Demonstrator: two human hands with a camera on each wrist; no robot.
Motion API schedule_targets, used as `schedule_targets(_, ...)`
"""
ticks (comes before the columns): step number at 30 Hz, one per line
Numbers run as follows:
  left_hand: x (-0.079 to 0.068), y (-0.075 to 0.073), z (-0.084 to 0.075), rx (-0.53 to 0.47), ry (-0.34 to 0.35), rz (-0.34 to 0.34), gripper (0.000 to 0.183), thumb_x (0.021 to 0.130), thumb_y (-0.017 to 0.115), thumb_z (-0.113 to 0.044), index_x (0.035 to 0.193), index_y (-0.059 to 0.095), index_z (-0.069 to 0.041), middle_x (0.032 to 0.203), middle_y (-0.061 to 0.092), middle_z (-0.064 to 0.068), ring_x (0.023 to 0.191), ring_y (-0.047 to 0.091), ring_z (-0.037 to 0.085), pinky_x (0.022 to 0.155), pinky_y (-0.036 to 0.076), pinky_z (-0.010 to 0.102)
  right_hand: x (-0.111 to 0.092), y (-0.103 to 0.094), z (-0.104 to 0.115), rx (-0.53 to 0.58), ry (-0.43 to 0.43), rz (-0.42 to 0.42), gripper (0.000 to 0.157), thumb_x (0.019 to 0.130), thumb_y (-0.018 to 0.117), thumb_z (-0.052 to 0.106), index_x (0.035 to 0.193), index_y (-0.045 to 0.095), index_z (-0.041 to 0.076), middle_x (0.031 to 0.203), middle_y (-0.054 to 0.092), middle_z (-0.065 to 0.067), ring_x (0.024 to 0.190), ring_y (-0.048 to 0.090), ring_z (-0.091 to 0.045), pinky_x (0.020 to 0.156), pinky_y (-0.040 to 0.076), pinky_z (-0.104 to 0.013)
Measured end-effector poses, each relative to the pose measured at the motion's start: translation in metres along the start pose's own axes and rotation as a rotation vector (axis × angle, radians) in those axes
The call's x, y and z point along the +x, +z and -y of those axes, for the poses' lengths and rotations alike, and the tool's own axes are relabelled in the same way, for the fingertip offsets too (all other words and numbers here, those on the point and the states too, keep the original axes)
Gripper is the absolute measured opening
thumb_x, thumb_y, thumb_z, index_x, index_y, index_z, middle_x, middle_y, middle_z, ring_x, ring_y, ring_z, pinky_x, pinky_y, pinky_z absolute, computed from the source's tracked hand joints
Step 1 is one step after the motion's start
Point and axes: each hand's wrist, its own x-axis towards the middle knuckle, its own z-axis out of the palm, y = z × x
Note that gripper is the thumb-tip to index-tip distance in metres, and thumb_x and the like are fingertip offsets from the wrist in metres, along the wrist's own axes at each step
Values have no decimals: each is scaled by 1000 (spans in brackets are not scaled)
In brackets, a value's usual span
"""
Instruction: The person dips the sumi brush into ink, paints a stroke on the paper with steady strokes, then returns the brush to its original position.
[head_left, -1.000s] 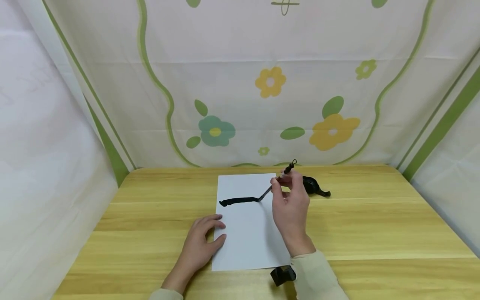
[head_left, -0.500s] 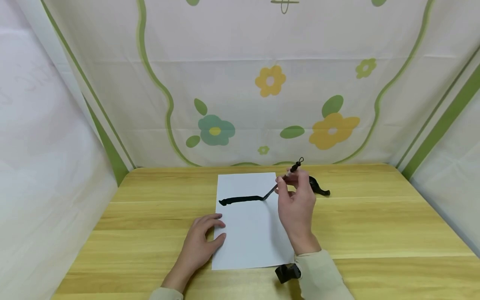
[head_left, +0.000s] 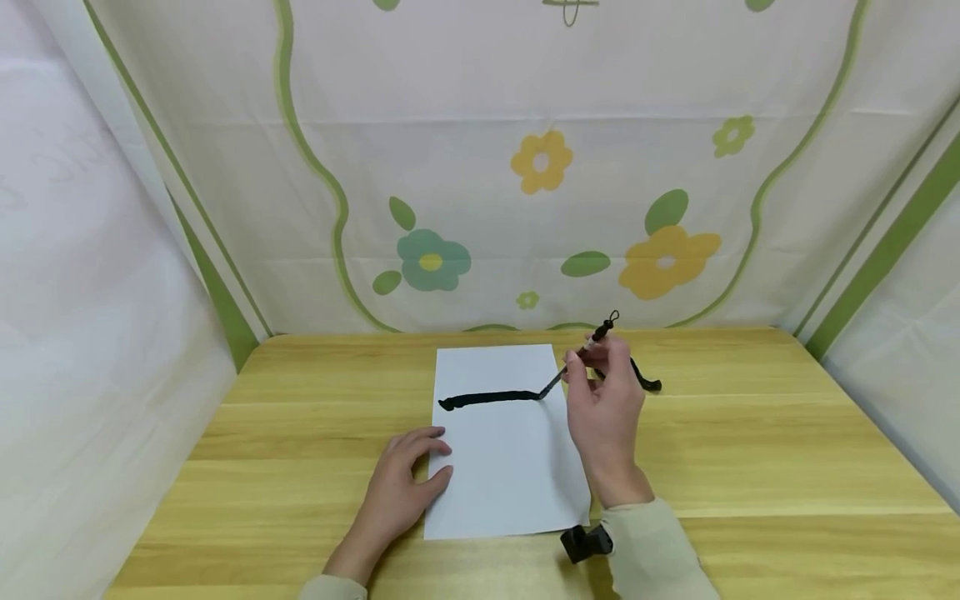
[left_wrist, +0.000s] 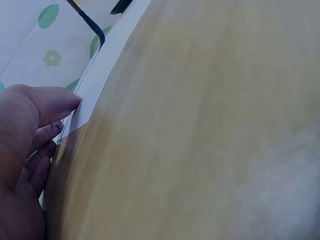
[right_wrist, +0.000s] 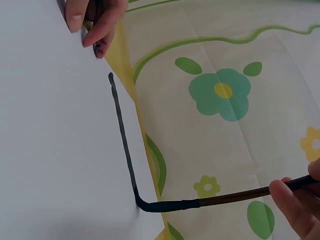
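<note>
A sheet of white paper point(head_left: 502, 475) lies on the wooden table. Across its upper part runs a thick black ink stroke point(head_left: 487, 399). My right hand point(head_left: 607, 412) pinches a writing brush point(head_left: 555, 381) with a dark handle and a hanging loop. The brush leans to the upper right, its bent bristles point(right_wrist: 160, 206) at the right end of the stroke in the right wrist view. My left hand point(head_left: 408, 479) rests at the left edge of the paper, fingers spread and loosely bent. In the left wrist view its thumb point(left_wrist: 60, 104) lies on the sheet's edge.
A glossy black object with a curved, tapering end point(head_left: 648, 380) lies behind my right hand and is mostly hidden. A black wrist camera point(head_left: 585, 543) hangs under my right sleeve. A white cloth with flowers point(head_left: 540, 162) stands behind the table point(head_left: 750, 450).
My right hand has moved steadily right with the brush, and the black stroke has grown longer to the right. More of the black object is covered. My left hand stays where it was.
</note>
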Motion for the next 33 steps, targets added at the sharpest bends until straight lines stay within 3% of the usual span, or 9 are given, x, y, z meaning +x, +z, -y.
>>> schedule_targets(16, 1, 0, -2, 8, -2, 5, 20, 92, 84, -10, 102, 78, -26, 143, 70, -5, 139, 56, 26, 119, 45, 56, 3, -7, -1, -30, -4, 0, 20, 103, 67, 0, 121, 58, -5, 105, 71, -19, 86, 77, -33, 71, 56, -7)
schedule_targets(33, 1, -1, -2, 16, -9, 11, 19, 93, 83, -11, 104, 79, -25, 144, 70, -5, 141, 55, 28, 120, 43, 57, 4, -11, -3, -72, -42, -34, 21, 103, 69, 2, 120, 60, -4, 102, 73, -18, 84, 74, -26, 72, 53, -8)
